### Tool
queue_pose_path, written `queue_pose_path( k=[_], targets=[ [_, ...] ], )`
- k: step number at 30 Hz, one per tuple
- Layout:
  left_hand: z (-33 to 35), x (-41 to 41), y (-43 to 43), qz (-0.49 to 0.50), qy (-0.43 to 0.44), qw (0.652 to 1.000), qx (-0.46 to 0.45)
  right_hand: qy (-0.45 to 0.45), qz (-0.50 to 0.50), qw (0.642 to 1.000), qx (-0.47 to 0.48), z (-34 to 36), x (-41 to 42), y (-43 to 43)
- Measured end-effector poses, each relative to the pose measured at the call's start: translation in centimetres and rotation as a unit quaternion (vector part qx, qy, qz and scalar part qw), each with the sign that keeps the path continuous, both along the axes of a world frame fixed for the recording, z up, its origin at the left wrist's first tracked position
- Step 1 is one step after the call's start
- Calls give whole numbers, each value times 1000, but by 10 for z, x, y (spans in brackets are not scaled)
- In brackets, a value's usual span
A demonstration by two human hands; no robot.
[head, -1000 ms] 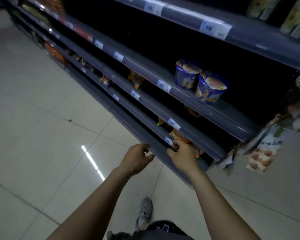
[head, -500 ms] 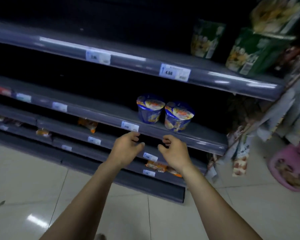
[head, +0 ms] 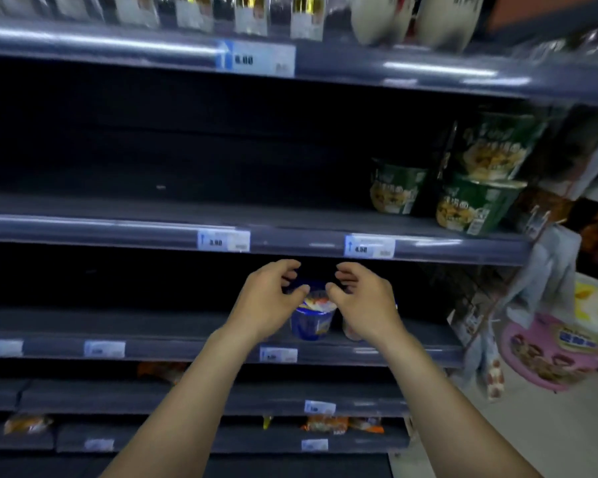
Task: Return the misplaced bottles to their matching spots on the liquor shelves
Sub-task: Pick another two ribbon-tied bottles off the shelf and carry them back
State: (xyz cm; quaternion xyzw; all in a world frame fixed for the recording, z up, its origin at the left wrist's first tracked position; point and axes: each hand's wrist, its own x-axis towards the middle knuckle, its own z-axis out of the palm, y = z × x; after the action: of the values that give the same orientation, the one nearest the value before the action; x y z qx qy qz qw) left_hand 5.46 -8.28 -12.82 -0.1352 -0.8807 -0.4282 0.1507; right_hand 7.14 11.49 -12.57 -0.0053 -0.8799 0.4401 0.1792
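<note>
No bottle shows in the head view. My left hand [head: 268, 301] and my right hand [head: 363, 298] are raised side by side in front of a mostly bare grey shelf [head: 152, 346]. Their fingers are loosely curled and hold nothing. Between and just behind them stands a blue cup of instant noodles [head: 311, 317]. A second cup [head: 351, 329] is largely hidden by my right hand. I cannot tell whether either hand touches a cup.
Green noodle bowls [head: 473, 205] stand on the shelf above at the right. Packets and white bowls [head: 390, 15] line the top shelf. Orange packets [head: 339, 424] lie on the low shelves. Hanging snack bags and a pink tub [head: 560, 353] sit at the right end.
My view has lifted from the floor and low shelves to the middle shelves. Both hands have risen from the bottom shelf edge to the level of the blue cups.
</note>
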Motion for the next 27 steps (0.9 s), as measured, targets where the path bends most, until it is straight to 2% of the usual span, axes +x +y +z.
queue_pose_path(
  k=[7, 14, 21, 27],
  targets=[
    [74, -23, 6, -30, 66, 997, -5, 73, -6, 997, -16, 69, -19, -7],
    [155, -37, 25, -29, 135, 990, 42, 154, -19, 988, 7, 143, -30, 13],
    [231, -47, 57, -32, 263, 964, 5, 256, -51, 965, 25, 214, -27, 45],
    [290, -48, 80, -30, 336, 939, 62, 345, -77, 934, 46, 267, -28, 76]
  ],
)
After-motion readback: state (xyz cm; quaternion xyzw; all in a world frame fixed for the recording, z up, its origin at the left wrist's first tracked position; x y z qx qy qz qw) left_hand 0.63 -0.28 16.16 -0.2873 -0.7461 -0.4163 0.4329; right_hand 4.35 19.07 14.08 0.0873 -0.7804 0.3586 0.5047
